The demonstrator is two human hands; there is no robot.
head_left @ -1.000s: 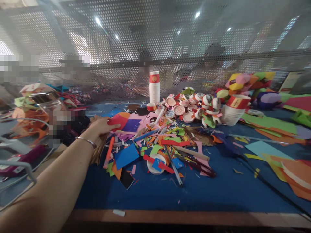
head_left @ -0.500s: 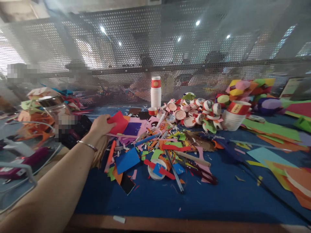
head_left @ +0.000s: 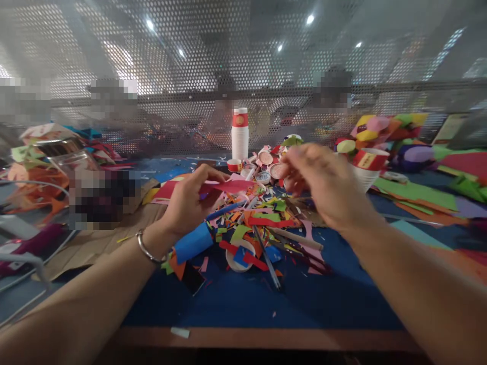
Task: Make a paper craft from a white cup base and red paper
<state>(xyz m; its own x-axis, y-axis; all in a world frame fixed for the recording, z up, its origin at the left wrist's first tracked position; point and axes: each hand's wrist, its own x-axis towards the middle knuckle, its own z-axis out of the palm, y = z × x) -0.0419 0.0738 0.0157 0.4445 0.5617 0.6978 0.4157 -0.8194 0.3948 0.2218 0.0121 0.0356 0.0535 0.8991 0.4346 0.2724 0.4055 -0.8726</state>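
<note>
My left hand (head_left: 192, 200), with a silver bangle at the wrist, is closed on a sheet of red paper (head_left: 238, 185) that sticks out to the right over the scraps. My right hand (head_left: 323, 185) is raised to the right of that sheet, apart from it. Its fingers are loosely bent and somewhat blurred, and I see nothing in them. Below the hands lie a blue paper sheet (head_left: 194, 243), a pen (head_left: 268, 261) and a round white lid (head_left: 240, 263) with red and blue pieces on it. Many small paper scraps (head_left: 262, 210) cover the middle.
A stack of paper cups (head_left: 240, 142) stands at the back, another cup stack (head_left: 368, 167) leans behind my right arm. Round lids (head_left: 266, 158) are heaped between. Brown cardboard (head_left: 108, 238) and a clear jar (head_left: 68, 157) are at left. Green paper (head_left: 418, 195) lies at right. A perforated screen (head_left: 213, 76) rises behind.
My left hand has moved right with the red paper, off the pile at the left. My right hand has come into view from the right. More of the cardboard shows.
</note>
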